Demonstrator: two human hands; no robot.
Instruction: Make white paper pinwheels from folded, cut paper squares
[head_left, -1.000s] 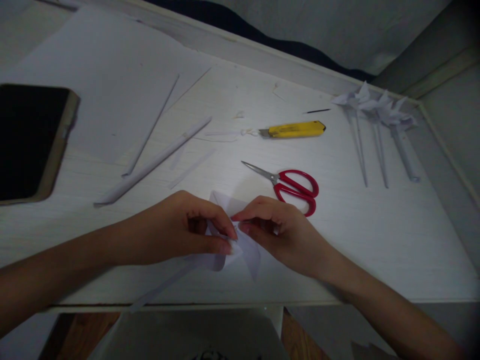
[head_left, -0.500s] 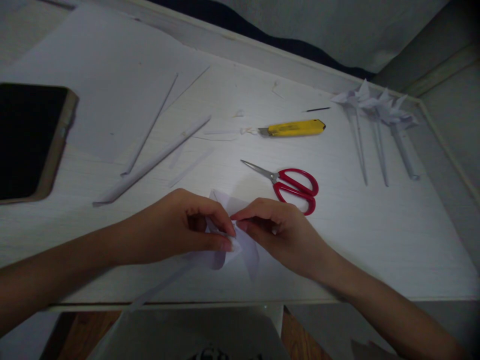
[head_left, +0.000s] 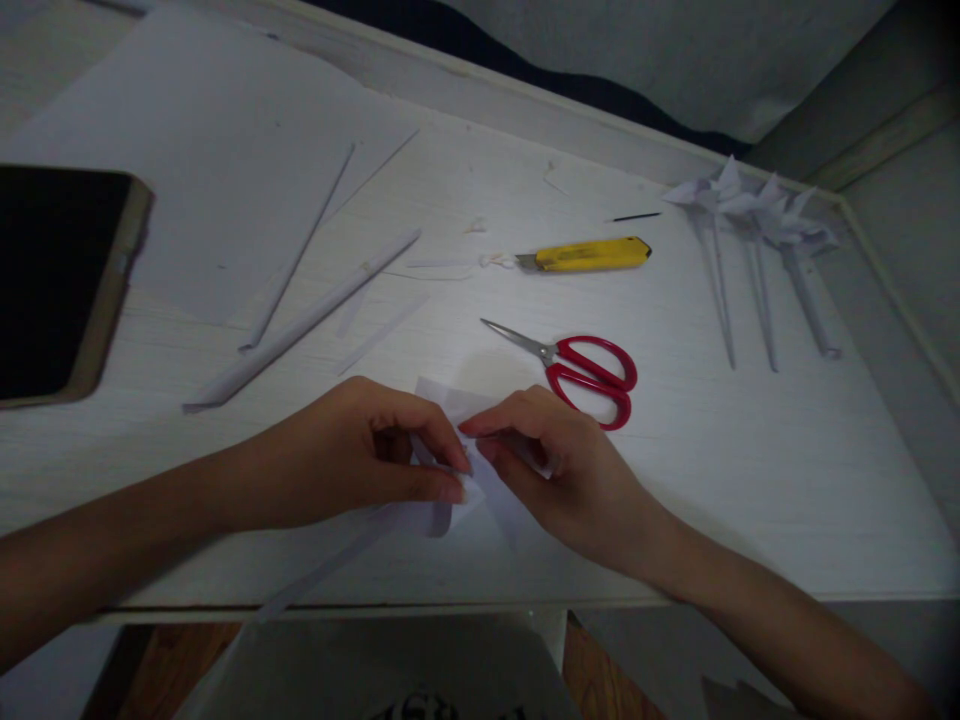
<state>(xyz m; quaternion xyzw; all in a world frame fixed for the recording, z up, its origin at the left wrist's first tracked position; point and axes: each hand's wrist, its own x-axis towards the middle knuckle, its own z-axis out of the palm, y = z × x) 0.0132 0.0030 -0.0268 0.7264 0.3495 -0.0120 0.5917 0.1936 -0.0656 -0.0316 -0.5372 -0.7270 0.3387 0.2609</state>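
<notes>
A small folded piece of white paper (head_left: 450,400) lies at the near middle of the white table (head_left: 750,470). My left hand (head_left: 360,455) pinches its left side between thumb and forefinger. My right hand (head_left: 555,460) pinches its right side, fingers curled over the fold. The fingertips of both hands almost meet above the paper, which is mostly hidden beneath them. A thin paper strip (head_left: 315,575) runs from under my left hand to the table's near edge.
Red-handled scissors (head_left: 585,365) lie just beyond my right hand, a yellow utility knife (head_left: 592,255) farther back. Three paper pinwheels on sticks (head_left: 757,230) rest at the far right. Rolled paper sticks (head_left: 300,320) and a white sheet (head_left: 210,150) lie left, beside a dark tablet (head_left: 52,280).
The lower right flap of the paper that stuck out below my right hand has been pressed flat. Both hands have stayed in place.
</notes>
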